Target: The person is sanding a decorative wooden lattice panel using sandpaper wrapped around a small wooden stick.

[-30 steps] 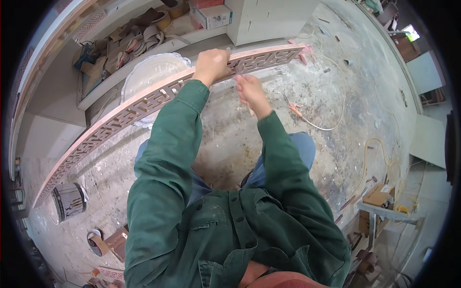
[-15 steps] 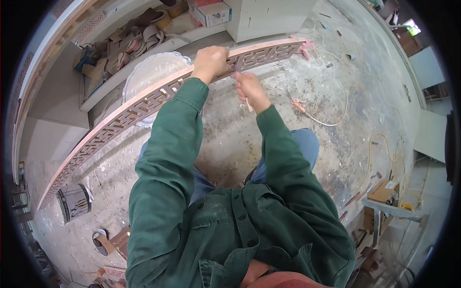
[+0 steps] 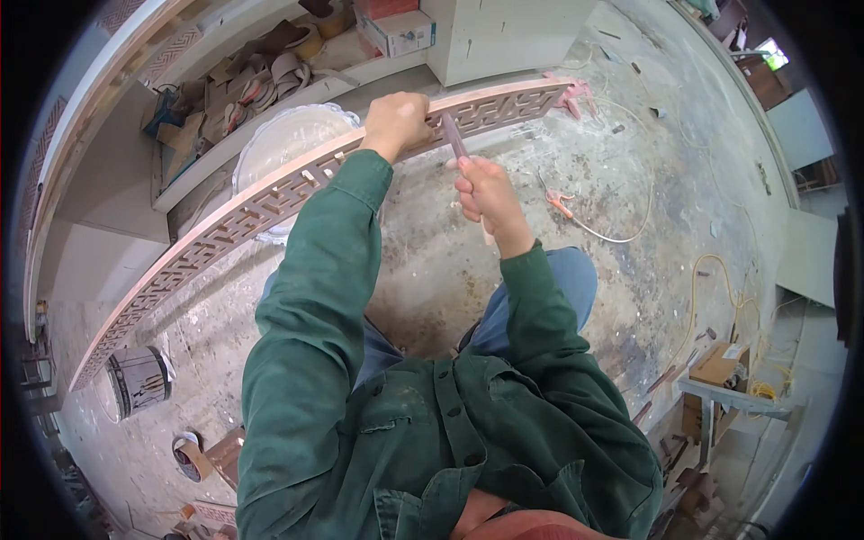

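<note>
A long, narrow fretwork panel point(image 3: 216, 224), pinkish wood with cut-out lattice openings, stands on edge across the far side of me. My left hand point(image 3: 396, 124) is closed over its top edge, right of the middle. In my right hand point(image 3: 490, 198) is a narrow flat brownish stick point(image 3: 455, 139), like a sanding stick. Its far end meets the panel's lattice just right of my left hand; whether the tip goes into an opening, I cannot make out. A pale lower end of the stick shows below my fist.
Behind the panel lies a round whitish scalloped piece point(image 3: 292, 135). A shelf holds sandpaper rolls point(image 3: 286, 74) and a box point(image 3: 403, 34). An orange-handled air gun point(image 3: 560, 205) with a hose rests on the floor at right. A bucket point(image 3: 139, 382) stands at left, a low bench point(image 3: 733, 390) at right.
My right hand has drawn back toward me and a little to the right, so more of the stick shows outside the panel. My left hand and the panel stay nearly in place.
</note>
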Tool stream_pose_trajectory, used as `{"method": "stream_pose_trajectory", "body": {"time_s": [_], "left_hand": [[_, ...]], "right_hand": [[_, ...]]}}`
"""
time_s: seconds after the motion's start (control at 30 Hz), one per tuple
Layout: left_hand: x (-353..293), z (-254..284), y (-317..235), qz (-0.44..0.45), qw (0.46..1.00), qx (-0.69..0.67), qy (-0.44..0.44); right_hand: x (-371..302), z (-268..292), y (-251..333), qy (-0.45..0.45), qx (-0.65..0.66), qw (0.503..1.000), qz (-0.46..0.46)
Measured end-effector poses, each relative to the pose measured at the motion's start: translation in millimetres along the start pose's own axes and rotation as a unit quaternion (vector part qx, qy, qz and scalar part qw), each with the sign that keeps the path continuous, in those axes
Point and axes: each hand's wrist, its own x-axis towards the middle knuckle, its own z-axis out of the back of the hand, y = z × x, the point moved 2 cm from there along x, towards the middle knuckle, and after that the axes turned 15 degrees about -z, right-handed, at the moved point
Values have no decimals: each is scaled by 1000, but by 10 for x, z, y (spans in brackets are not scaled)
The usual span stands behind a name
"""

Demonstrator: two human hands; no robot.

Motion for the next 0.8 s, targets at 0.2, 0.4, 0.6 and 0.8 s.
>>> {"method": "stream_pose_trajectory", "body": {"time_s": [0.2,0.4,0.6,0.8], "left_hand": [[-87,-188,183,-47,988,69,-132],[-33,-510,90,23,981,71,-177],[2,-380,-26,12,994,2,-107],[-7,-401,127,-3,987,58,-151]], "right_hand": [[464,-25,125,-67,-108,992,3],[641,258,-85,-37,-67,997,-30],[218,175,-30,-60,-116,991,24],[849,201,-84,-41,-112,993,-5]]}}
